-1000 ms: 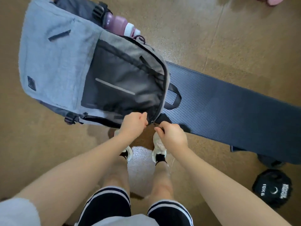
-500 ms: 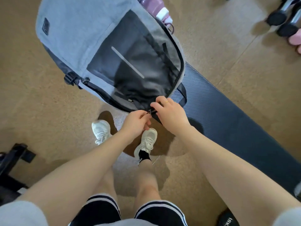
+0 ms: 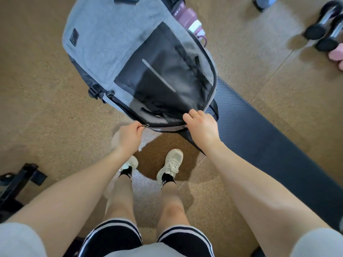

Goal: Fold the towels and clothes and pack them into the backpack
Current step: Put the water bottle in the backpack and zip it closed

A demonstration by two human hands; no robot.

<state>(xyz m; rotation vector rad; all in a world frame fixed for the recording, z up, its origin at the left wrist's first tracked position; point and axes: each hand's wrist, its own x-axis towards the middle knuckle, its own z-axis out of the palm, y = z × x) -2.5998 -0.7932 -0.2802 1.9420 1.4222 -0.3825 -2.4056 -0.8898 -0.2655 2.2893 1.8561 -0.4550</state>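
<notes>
Backpack point(image 3: 115, 45) of grey cloth with a dark front panel fills the upper middle of the head view, held off the tan floor point(image 3: 46, 112) with its top edge turned toward the person. Its near corner overhangs a dark ribbed mat point(image 3: 259, 138) that runs away to the lower right.

Along that near top edge, the left hand point(image 3: 128, 136) has thumb and forefinger pressed together on a small metal zipper pull point(image 3: 145, 125), which sits at the left end of the opening. The right hand point(image 3: 201, 125) grips the bag's rim at the right end of the same opening, fingers curled over the edge and a ring on one of them. Between the two hands the zipper track lies stretched and the mouth gapes slightly, showing dark lining; what lies inside cannot be told.

A purple bottle point(image 3: 185, 15) with a white cap band sits in the side pocket at the far right of the bag.

Below the hands, two pale sneakers point(image 3: 171, 164) with black socks stand on the floor. Dumbbells point(image 3: 326, 30) lie at the upper right, well apart from the bag, and a black frame point(image 3: 20, 180) shows at the left edge.
</notes>
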